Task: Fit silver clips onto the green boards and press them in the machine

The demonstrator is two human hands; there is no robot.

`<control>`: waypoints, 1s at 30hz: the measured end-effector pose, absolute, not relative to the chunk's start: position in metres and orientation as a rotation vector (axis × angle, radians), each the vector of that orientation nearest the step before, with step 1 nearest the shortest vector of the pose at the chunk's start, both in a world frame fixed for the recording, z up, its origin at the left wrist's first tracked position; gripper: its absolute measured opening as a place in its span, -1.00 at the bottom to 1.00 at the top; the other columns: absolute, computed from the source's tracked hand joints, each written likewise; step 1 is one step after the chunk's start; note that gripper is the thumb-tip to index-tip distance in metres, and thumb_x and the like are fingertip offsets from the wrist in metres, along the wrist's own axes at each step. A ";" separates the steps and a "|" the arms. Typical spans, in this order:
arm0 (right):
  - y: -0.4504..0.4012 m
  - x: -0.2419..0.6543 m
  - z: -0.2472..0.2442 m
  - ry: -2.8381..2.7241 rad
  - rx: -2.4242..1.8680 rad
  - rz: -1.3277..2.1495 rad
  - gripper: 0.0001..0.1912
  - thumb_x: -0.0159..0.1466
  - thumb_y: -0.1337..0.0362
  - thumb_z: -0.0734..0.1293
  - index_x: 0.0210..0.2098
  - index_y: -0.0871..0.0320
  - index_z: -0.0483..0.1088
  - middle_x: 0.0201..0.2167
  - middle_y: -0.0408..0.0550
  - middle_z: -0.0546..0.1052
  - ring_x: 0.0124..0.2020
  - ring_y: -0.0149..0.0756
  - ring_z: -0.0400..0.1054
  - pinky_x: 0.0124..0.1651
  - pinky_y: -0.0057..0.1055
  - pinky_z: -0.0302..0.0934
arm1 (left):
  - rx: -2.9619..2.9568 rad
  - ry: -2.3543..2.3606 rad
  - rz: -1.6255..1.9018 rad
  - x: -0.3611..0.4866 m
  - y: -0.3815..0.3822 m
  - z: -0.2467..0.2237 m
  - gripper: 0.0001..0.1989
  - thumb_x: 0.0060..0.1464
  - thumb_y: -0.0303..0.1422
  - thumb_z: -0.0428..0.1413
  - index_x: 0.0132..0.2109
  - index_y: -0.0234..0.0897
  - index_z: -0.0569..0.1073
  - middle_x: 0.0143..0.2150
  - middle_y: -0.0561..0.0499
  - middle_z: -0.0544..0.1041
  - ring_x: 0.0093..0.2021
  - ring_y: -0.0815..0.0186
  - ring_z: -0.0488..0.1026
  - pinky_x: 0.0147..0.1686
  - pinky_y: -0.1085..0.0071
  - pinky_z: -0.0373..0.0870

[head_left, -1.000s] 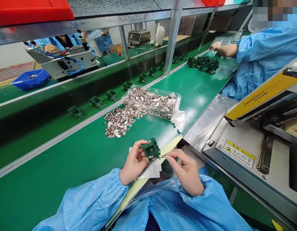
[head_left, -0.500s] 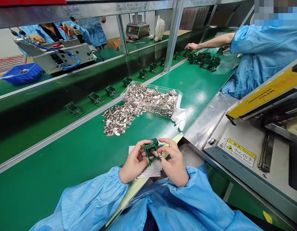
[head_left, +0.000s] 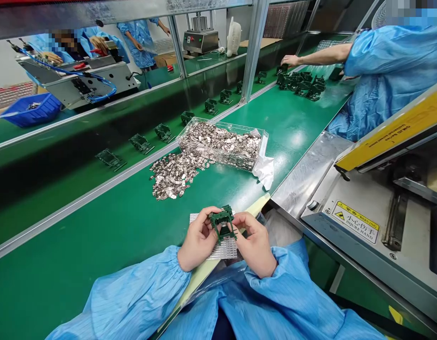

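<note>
A small dark green plastic frame (head_left: 222,219) with open sides and thin prongs is held up between my two hands. My left hand (head_left: 197,240) grips its left side, the thumb underneath and the fingers behind. On the other side, my right hand (head_left: 256,244) has thumb and bent fingers closed against the frame's right edge. Whether a small part sits between those fingertips is hidden. Below the frame lies a ridged silvery sheet (head_left: 225,250), partly covered by my hands, over a pale yellow strip (head_left: 200,278).
A clear plastic box (head_left: 222,141) of small metal pieces stands ahead, beside a loose pile (head_left: 174,174). Several green frames (head_left: 140,143) line the far belt. A co-worker's arm (head_left: 321,54) reaches across at the upper right. A machine (head_left: 381,208) with a warning label stands at right.
My right fingers, raised and spread before, have closed in against the frame's right side. The frame has tilted slightly. The co-worker's hand at the back has shifted a little right.
</note>
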State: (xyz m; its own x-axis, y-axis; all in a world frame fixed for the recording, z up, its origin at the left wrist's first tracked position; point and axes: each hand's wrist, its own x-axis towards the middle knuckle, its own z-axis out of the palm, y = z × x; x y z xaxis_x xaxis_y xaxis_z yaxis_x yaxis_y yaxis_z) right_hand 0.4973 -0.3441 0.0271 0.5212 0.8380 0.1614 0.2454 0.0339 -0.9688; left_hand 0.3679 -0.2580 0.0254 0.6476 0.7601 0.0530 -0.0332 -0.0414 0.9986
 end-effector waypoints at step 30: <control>-0.389 0.502 0.012 -0.666 -1.487 0.756 -0.57 0.23 -0.11 0.33 -0.41 0.16 0.38 -0.53 -0.13 0.43 -0.51 -0.37 0.28 -0.43 -0.45 0.20 | 1.677 0.642 0.750 0.358 -0.261 0.033 -0.71 0.08 -0.39 0.15 -0.02 -0.20 0.40 -0.17 -0.04 0.51 -0.25 0.33 0.50 -0.26 0.45 0.46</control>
State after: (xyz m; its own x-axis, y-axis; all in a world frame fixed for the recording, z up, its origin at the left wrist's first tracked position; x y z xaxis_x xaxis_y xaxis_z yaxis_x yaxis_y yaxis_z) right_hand 0.5017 -0.3893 0.0120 0.6152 0.7857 -0.0651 -0.0349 -0.0554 -0.9979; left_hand 0.3582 -0.2610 0.0333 0.6481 0.7472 0.1472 0.0301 -0.2182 0.9754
